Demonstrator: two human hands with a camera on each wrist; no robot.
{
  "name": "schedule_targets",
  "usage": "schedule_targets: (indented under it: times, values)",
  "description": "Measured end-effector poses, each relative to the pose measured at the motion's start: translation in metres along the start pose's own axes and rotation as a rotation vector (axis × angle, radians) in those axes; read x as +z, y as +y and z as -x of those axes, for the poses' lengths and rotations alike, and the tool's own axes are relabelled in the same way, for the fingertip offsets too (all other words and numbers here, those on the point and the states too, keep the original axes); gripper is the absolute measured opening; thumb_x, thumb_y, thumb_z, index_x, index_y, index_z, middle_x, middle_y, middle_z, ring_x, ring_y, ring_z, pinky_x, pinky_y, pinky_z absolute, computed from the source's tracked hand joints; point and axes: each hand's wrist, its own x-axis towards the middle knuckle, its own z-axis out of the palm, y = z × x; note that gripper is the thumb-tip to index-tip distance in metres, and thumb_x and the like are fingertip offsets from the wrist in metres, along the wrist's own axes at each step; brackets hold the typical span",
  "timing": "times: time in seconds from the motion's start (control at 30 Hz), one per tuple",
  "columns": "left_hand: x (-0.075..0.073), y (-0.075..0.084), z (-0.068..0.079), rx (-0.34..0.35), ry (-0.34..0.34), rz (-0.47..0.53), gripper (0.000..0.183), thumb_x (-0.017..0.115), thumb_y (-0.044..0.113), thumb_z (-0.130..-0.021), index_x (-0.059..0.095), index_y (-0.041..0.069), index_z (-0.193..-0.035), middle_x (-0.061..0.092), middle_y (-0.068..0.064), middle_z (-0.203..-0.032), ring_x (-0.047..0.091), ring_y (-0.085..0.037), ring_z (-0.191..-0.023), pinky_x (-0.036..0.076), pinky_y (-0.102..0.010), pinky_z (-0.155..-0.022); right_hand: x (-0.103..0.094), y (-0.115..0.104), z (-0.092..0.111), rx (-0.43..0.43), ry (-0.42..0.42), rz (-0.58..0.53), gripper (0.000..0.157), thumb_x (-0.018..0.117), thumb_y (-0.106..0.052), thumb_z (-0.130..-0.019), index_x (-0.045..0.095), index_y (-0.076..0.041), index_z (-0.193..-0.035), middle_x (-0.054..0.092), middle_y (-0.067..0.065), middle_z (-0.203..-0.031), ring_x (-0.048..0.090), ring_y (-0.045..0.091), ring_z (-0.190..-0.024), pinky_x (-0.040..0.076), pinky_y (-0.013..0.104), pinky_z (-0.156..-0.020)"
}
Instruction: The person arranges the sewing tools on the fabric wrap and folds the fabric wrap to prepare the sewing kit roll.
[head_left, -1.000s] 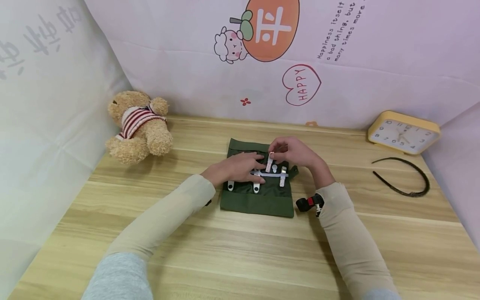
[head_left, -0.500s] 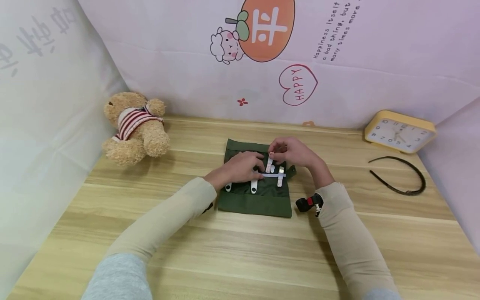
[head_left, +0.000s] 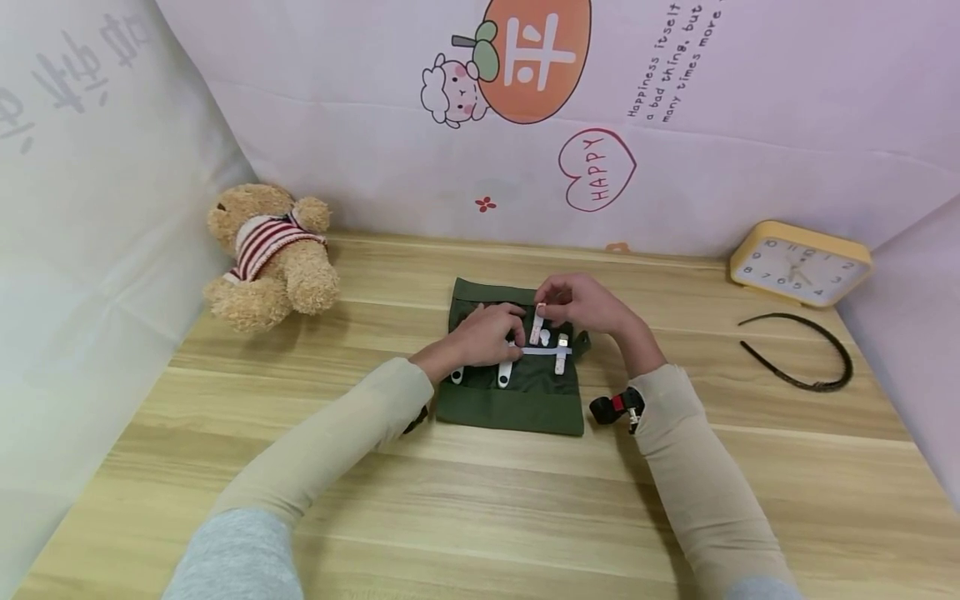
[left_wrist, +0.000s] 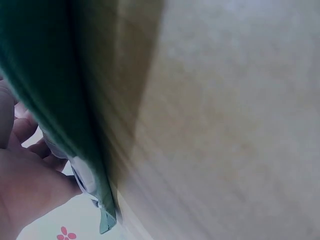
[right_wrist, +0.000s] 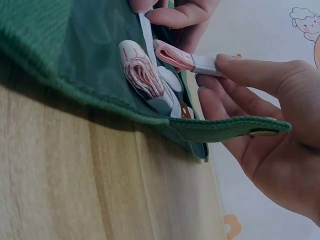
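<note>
An unrolled dark green fabric pouch [head_left: 510, 410] lies on the table under both hands. My right hand [head_left: 588, 304] pinches a small folded pink-and-white bundle [right_wrist: 172, 57] by its white band, tilted above the pouch near the elastic. My left hand [head_left: 483, 333] reaches over the pouch's left half, its thumb and finger pinching the white elastic strap [right_wrist: 148, 37]. A second folded bundle [right_wrist: 142, 75] is tucked under that strap at the right. Between the two bundles shows a small white rounded piece [right_wrist: 170, 78]. White handles with black dots [head_left: 505, 375] stick out below my left hand.
A teddy bear [head_left: 270, 258] in a striped shirt lies at the back left. At the back right stand a yellow clock [head_left: 801, 263] and, before it, a black headband [head_left: 840, 358]. A snap tab [right_wrist: 230, 131] projects from the pouch's right side.
My left fingers, spread over the pouch a second ago, have drawn in at the strap. My right hand has stayed nearly in place with the bundle. The head view has shifted slightly.
</note>
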Motion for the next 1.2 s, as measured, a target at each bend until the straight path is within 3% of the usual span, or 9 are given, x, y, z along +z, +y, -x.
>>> schedule_targets:
  times: [0.4,0.63,0.87,1.07,1.13,1.2]
  values:
    - [-0.0014,-0.0022,0.0005,0.016,-0.018,0.036,0.007,0.069,0.02,-0.098,0.07,0.014,-0.096,0.043,-0.012,-0.156,0.034,-0.028,-0.147,0.009,-0.063,-0.12,0.0036,0.001,-0.0044,0.002,-0.051,0.039,0.012,0.066,-0.004,-0.099,0.068,0.004,-0.107,0.07,0.019,-0.096,0.067,0.031,-0.078,0.058,0.043,-0.072]
    - [-0.0014,-0.0031,0.001,0.026,-0.017,0.046,0.007,0.07,0.02,-0.098,0.069,0.015,-0.094,0.043,-0.012,-0.155,0.034,-0.027,-0.147,0.009,-0.064,-0.12,0.007,0.0004,-0.0068,0.008,-0.067,-0.003,0.012,0.064,-0.002,-0.099,0.067,0.006,-0.108,0.069,0.023,-0.102,0.068,0.036,-0.086,0.06,0.046,-0.074]
    - [-0.001,-0.0048,0.0012,0.032,-0.028,0.053,0.01,0.069,0.023,-0.099,0.068,0.013,-0.102,0.042,-0.012,-0.156,0.034,-0.027,-0.147,0.008,-0.063,-0.12,0.009,-0.0027,-0.0063,0.005,-0.085,0.051,0.012,0.063,-0.002,-0.1,0.07,0.004,-0.108,0.071,0.017,-0.098,0.066,0.03,-0.077,0.059,0.04,-0.069]
    - [-0.0039,-0.0065,0.0016,0.092,-0.057,-0.111,0.024,0.063,0.034,-0.102,0.067,0.015,-0.118,0.054,-0.005,-0.142,0.055,-0.021,-0.125,0.022,-0.063,-0.117,0.0082,-0.0042,-0.0056,0.003,-0.096,0.101,0.014,0.062,-0.002,-0.1,0.072,0.002,-0.109,0.072,0.015,-0.095,0.062,0.028,-0.071,0.054,0.036,-0.064]
    - [-0.0057,-0.006,0.0023,0.113,-0.062,-0.172,0.028,0.062,0.036,-0.103,0.067,0.016,-0.122,0.058,-0.003,-0.135,0.059,-0.019,-0.115,0.032,-0.058,-0.114,0.0083,-0.0036,-0.0059,0.004,-0.09,0.118,0.014,0.062,-0.002,-0.1,0.072,0.002,-0.11,0.072,0.015,-0.098,0.062,0.027,-0.074,0.053,0.035,-0.065]
    - [-0.007,-0.0052,0.0029,0.114,-0.061,-0.213,0.033,0.061,0.038,-0.103,0.066,0.015,-0.126,0.058,-0.003,-0.137,0.058,-0.019,-0.118,0.039,-0.052,-0.11,0.0086,-0.0028,-0.0066,0.008,-0.082,0.139,0.015,0.063,-0.001,-0.099,0.073,0.001,-0.11,0.072,0.014,-0.1,0.062,0.025,-0.077,0.052,0.034,-0.068]
